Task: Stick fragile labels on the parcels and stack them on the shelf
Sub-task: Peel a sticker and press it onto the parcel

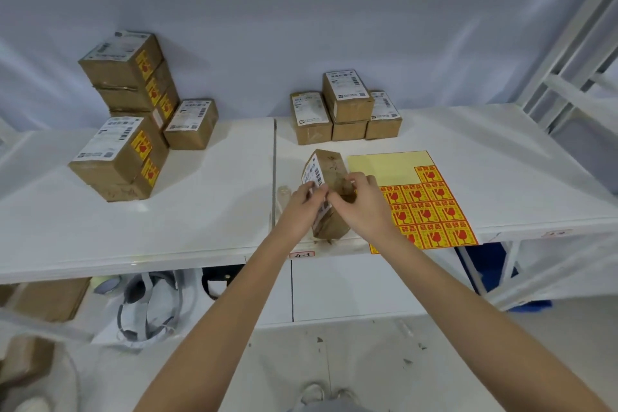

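Near the shelf (pixel 200 237) front edge, both hands (pixel 334 207) tilt a parcel (pixel 334 174).

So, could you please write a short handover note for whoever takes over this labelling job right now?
Left hand and right hand both grip the tilted parcel at the shelf's front edge; no fragile label shows on its visible faces.
Label sheet lies just right of it, top rows already used.
Done: labelled stacks at the left of the shelf; the small box beside them shows no label from here.
Left: label the held parcel, then the four unlabelled parcels at the back, and stack them all.
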The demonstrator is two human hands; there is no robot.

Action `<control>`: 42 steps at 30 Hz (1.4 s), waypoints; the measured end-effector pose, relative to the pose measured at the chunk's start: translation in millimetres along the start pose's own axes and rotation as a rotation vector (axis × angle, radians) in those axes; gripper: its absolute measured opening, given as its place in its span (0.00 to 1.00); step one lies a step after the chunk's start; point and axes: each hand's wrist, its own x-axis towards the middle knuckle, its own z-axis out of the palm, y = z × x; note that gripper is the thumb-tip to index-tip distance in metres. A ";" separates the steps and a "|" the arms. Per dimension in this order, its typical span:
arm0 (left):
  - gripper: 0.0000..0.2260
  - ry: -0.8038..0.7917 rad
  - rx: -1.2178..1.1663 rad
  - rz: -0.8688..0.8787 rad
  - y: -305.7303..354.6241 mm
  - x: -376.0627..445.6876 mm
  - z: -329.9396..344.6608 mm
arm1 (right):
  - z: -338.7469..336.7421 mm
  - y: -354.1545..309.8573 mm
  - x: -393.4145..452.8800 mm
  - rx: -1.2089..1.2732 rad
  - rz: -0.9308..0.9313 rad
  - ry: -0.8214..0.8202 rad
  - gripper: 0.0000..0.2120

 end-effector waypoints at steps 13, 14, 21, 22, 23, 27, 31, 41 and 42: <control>0.21 0.135 0.249 0.278 -27.5 3.7 -14.5 | 17.6 11.9 -10.3 -0.112 -0.308 0.029 0.21; 0.20 0.167 0.355 0.370 -27.8 2.7 -15.9 | 17.2 12.5 -9.8 -0.155 -0.377 0.023 0.21; 0.20 0.181 0.545 0.457 -32.5 5.7 -19.0 | 19.2 15.5 -9.6 -0.189 -0.446 -0.003 0.25; 0.20 0.183 0.539 0.460 -31.2 5.3 -18.6 | 19.6 15.5 -9.8 -0.145 -0.424 -0.019 0.25; 0.19 0.180 0.534 0.450 -29.7 4.5 -17.9 | 19.1 16.1 -10.3 -0.090 -0.396 -0.033 0.24; 0.17 0.259 0.559 0.461 -13.9 -2.3 -14.4 | 5.4 28.4 -6.1 0.033 -0.310 0.018 0.20; 0.20 0.370 0.614 0.644 18.0 -6.1 4.0 | -22.1 63.8 9.3 -0.164 -0.126 0.103 0.18; 0.18 0.008 0.984 0.420 35.7 14.7 120.9 | -74.8 153.4 16.7 -0.461 -0.012 -0.004 0.20; 0.18 -0.004 0.997 0.394 31.9 19.7 129.4 | -77.1 158.3 16.8 -0.465 -0.049 -0.027 0.21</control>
